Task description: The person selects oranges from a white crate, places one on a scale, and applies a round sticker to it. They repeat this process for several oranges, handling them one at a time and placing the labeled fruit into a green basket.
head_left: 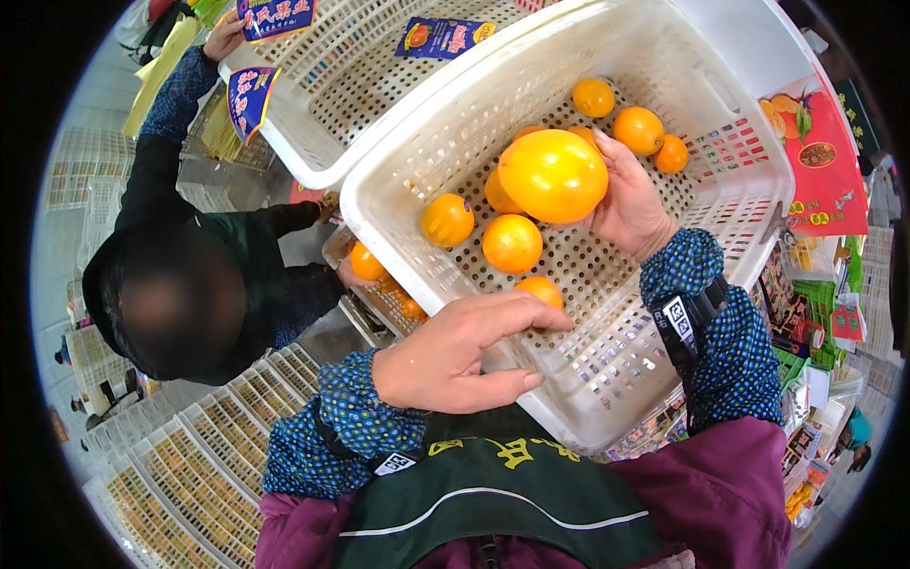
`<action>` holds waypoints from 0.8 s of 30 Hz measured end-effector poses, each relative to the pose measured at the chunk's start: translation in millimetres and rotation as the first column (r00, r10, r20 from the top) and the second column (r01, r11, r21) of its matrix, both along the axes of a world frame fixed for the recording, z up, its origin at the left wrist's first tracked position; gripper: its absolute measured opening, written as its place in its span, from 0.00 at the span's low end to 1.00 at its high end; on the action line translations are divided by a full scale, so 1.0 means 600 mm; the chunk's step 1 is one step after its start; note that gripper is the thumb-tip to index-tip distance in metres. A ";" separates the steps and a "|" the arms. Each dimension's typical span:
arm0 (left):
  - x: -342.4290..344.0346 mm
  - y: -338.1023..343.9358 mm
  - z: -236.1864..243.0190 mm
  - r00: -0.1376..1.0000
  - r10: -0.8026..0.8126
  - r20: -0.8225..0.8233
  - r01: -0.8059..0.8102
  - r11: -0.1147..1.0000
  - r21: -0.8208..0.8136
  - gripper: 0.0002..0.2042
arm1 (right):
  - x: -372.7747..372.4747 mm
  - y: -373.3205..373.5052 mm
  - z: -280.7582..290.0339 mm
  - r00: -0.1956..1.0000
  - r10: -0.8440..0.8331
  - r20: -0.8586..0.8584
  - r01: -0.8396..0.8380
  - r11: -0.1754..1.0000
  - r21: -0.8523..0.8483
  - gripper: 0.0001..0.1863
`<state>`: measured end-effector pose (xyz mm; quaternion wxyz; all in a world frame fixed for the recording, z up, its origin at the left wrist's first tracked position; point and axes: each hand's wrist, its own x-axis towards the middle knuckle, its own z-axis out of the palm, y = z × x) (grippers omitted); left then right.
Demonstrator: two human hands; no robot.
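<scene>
My right hand (633, 201) holds a large bright orange (553, 175) raised above a white perforated plastic crate (559, 57). Its fingers reach behind the fruit, so part of the grip is hidden. Empty, with fingers stretched and thumb apart, my left hand (463, 353) hovers over the crate's near left edge. Just beyond its fingertips lies a smaller orange (540, 292). Several more oranges rest on the crate bottom, among them one orange (512, 243) in the middle, another orange (447, 220) at the left and one orange (638, 131) at the far right.
A second white crate (327, 133) adjoins at the far left, with a blue packet (444, 38) inside. To the left a co-worker (180, 294) reaches toward that crate and a lower crate of oranges (368, 262). Stacked crates (204, 465) fill the lower left; a red printed box (817, 156) stands right.
</scene>
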<state>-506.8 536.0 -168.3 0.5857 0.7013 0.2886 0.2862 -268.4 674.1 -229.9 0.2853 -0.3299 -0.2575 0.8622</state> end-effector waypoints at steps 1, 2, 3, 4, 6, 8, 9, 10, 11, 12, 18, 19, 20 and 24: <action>-0.008 -0.006 0.002 0.998 -0.016 0.054 0.024 0.988 -0.150 0.25 | 0.003 0.003 -0.004 0.999 -0.017 0.041 0.016 1.000 0.002 0.29; -0.018 -0.014 0.004 0.993 -0.018 0.114 0.050 0.957 -0.287 0.25 | 0.006 0.007 -0.008 0.992 -0.024 0.120 0.026 1.000 -0.013 0.28; -0.030 -0.021 0.004 0.985 -0.012 0.174 0.085 0.904 -0.418 0.26 | 0.009 0.011 -0.010 0.994 0.051 0.100 -0.056 0.997 0.048 0.28; -0.047 -0.028 0.003 0.981 -0.011 0.193 0.107 0.861 -0.497 0.25 | 0.013 0.013 -0.013 0.985 0.110 0.132 -0.121 0.990 0.077 0.28; -0.082 -0.040 -0.007 0.968 0.039 0.247 0.123 0.787 -0.605 0.25 | 0.018 0.016 -0.019 0.951 0.193 0.240 -0.225 0.968 0.112 0.29; -0.114 -0.064 -0.019 0.952 0.148 0.267 0.087 0.706 -0.703 0.25 | 0.023 0.016 -0.025 0.884 0.282 0.373 -0.345 0.932 0.114 0.28; -0.129 -0.077 -0.028 0.951 0.187 0.245 0.042 0.710 -0.703 0.25 | 0.025 0.017 -0.028 0.855 0.328 0.402 -0.410 0.902 0.134 0.28; -0.143 -0.090 -0.038 0.948 0.225 0.225 -0.002 0.710 -0.705 0.25 | 0.025 0.017 -0.034 0.812 0.358 0.461 -0.472 0.867 0.158 0.28; -0.155 -0.103 -0.048 0.943 0.264 0.204 -0.046 0.708 -0.704 0.26 | 0.025 0.016 -0.040 0.722 0.389 0.573 -0.558 0.817 0.149 0.28; -0.165 -0.117 -0.059 0.937 0.301 0.175 -0.094 0.703 -0.705 0.26 | 0.023 0.016 -0.047 0.625 0.416 0.660 -0.649 0.747 0.144 0.28; -0.195 -0.175 -0.131 0.898 0.438 0.042 -0.253 0.592 -0.765 0.23 | -0.003 0.006 -0.092 0.063 0.254 0.965 -0.940 0.340 -0.028 0.27; -0.195 -0.182 -0.141 0.892 0.451 0.019 -0.274 0.574 -0.772 0.22 | -0.012 0.008 -0.100 0.133 0.201 0.971 -0.948 0.313 0.065 0.27; -0.193 -0.186 -0.152 0.885 0.465 0.006 -0.289 0.560 -0.776 0.22 | -0.023 0.011 -0.108 0.191 0.153 0.970 -0.948 0.285 0.142 0.27; -0.188 -0.194 -0.176 0.868 0.496 -0.008 -0.300 0.512 -0.805 0.20 | -0.090 0.029 -0.145 0.295 0.016 0.955 -0.932 0.224 0.284 0.31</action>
